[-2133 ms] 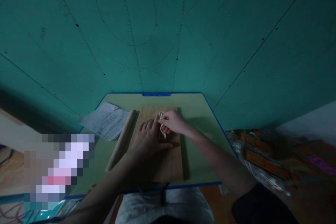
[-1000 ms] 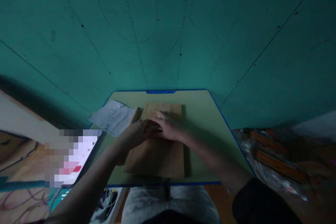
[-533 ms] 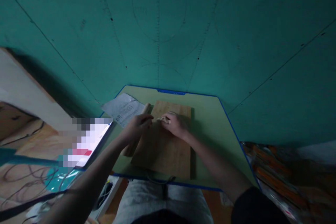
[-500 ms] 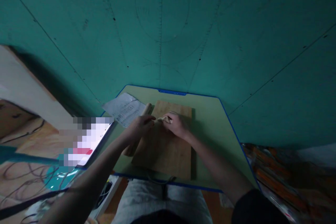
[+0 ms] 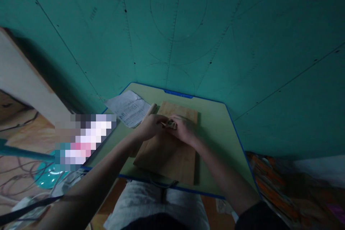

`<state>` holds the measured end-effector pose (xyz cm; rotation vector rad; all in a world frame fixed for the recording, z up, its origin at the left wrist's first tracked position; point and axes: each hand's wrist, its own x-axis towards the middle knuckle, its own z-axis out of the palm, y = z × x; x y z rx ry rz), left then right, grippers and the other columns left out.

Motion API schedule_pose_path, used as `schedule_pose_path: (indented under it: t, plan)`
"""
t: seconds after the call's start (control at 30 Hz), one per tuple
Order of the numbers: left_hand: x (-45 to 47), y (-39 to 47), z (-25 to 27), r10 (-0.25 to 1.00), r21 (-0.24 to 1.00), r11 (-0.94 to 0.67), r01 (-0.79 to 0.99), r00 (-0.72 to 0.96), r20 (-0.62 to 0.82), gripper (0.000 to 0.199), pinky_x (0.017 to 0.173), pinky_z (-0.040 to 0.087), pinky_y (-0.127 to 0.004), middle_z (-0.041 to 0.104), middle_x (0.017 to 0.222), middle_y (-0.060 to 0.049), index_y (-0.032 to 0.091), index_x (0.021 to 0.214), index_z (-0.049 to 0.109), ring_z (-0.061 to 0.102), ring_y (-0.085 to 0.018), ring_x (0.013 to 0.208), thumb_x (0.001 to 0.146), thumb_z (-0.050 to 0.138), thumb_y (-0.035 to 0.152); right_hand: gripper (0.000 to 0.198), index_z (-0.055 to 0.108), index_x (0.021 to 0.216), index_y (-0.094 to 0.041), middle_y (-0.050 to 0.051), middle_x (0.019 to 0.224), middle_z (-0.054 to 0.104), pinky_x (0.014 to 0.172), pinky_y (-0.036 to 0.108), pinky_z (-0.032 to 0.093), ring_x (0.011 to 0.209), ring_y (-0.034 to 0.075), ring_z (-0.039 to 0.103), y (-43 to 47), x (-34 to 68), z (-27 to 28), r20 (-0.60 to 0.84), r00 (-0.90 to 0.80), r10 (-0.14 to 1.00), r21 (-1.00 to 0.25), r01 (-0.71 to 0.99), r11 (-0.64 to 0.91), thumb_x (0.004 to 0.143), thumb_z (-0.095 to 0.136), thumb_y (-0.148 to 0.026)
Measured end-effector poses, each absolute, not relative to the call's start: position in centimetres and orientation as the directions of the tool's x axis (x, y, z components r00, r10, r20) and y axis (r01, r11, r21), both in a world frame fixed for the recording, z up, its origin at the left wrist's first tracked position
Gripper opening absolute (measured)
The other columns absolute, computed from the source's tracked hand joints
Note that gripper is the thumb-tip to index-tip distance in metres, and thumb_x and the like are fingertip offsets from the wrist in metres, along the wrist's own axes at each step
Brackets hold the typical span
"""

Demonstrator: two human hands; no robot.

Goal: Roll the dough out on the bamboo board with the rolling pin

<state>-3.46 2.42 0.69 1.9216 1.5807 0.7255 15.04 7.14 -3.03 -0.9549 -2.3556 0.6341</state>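
Both hands meet over the far half of a wooden board (image 5: 172,165), which lies on a small pale-topped table. Between them is a small, pale, folded strip (image 5: 170,124) that looks like dough. My left hand (image 5: 150,127) has its fingers curled against the strip's left end. My right hand (image 5: 184,128) is closed round its right side, hiding part of it. A wooden rolling pin (image 5: 153,108) lies along the board's left side, partly covered by my left hand and forearm.
A printed paper sheet (image 5: 129,108) lies at the table's far left. The blue-edged table (image 5: 218,133) stands against a green wall (image 5: 242,79). A blurred-out bright screen (image 5: 91,136) sits at its left edge. Cables and a teal round base (image 5: 50,174) are on the floor.
My left hand has moved right and now almost touches my right hand. The strip, stretched out between them before, is bunched up. The view has shifted slightly.
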Motion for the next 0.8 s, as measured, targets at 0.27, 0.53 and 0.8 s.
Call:
schedule_pose_path:
  t: [0.27, 0.53, 0.8]
  plan:
    - [-1.7, -3.8, -2.0, 0.934, 0.561, -0.333, 0.758, 0.187, 0.303, 0.034, 0.105, 0.05, -0.042, 0.066, 0.13, -0.013, 0.017, 0.121, 0.064, 0.063, -0.026, 0.121, 0.093, 0.044, 0.017, 0.004, 0.068, 0.081, -0.022, 0.002, 0.083, 0.069, 0.074, 0.029, 0.05, 0.081, 0.019, 0.064, 7.3, 15.6, -4.0, 0.342, -0.501, 0.795, -0.721, 0.402, 0.564, 0.078, 0.067, -0.019]
    - [0.2, -4.0, -5.0, 0.883, 0.139, -0.327, 0.935, 0.25, 0.396, 0.041, 0.114, 0.041, -0.048, 0.06, 0.137, -0.023, 0.001, 0.131, 0.056, 0.056, -0.031, 0.13, 0.101, 0.037, 0.022, 0.02, 0.069, 0.074, -0.021, 0.0, 0.071, 0.068, 0.059, 0.027, 0.049, 0.065, 0.017, 0.061, 7.0, 16.5, -3.9, 0.198, -0.263, 0.944, -0.942, 0.214, 0.257, 0.068, 0.073, -0.039]
    - [0.2, -4.2, -4.3, 0.899, 0.153, -0.301, 0.941, 0.226, 0.376, 0.039, 0.114, 0.042, -0.046, 0.061, 0.138, -0.02, 0.005, 0.13, 0.059, 0.057, -0.029, 0.129, 0.101, 0.042, 0.024, 0.027, 0.071, 0.075, -0.02, 0.0, 0.073, 0.07, 0.06, 0.026, 0.05, 0.065, 0.016, 0.061, 6.5, 16.6, -3.7, 0.097, -0.164, 0.982, -0.993, 0.057, 0.108, 0.064, 0.08, -0.043]
